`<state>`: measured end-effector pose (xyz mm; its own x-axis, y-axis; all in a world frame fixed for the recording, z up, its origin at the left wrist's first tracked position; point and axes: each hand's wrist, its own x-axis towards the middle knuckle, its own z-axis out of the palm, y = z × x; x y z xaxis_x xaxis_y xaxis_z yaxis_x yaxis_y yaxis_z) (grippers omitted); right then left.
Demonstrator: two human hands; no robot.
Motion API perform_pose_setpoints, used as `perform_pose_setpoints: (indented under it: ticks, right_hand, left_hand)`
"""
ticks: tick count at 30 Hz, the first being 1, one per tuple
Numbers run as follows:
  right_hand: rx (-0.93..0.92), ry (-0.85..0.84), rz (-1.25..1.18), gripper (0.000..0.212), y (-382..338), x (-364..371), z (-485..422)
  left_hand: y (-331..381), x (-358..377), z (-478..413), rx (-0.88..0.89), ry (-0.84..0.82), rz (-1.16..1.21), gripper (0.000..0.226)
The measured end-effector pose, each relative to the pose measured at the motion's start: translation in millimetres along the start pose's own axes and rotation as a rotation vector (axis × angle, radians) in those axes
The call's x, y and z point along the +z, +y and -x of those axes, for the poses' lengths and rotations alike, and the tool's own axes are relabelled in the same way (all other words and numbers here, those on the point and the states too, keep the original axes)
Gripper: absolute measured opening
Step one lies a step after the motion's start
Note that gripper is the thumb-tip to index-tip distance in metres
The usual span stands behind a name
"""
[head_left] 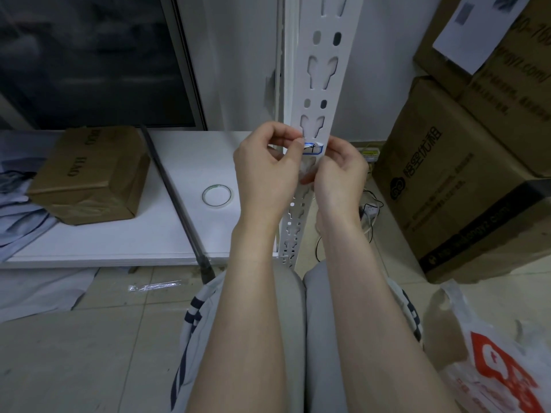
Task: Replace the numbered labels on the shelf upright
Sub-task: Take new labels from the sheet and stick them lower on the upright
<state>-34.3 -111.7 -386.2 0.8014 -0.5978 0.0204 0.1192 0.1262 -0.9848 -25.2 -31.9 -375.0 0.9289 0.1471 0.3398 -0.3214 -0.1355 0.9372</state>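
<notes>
Left hand [262, 174] and right hand [343, 171] fingers pinch a blue-edged label [313, 149], perhaps reading 4.

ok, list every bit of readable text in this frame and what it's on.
"4": handwritten on the blue-bordered label on the shelf upright; the rest is under the thumb of the left hand.
"悟空优租": on the large carton, printed sideways; smaller lines blurred.
".com": end of an address on the upper carton; rest unreadable.
Too blurred: upside-down letters on the small brown box.
Unreadable: red print on the plastic bag.
</notes>
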Motion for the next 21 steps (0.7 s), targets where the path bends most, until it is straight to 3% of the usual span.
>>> perform_pose_setpoints:
  ticks: [10, 21]
  right_hand:
    - [-0.459, 0.292, 0.392, 0.013, 9.4, -5.8, 15.1]
    - [-0.609, 0.330, 0.516, 0.007, 9.2, -6.0, 20.0]
  left_hand:
    - [1.1, -0.3, 2.2, 0.003, -0.003, 0.005, 0.021]
    - [-0.7, -0.7, 2.9, -0.004, -0.015, 0.008, 0.019]
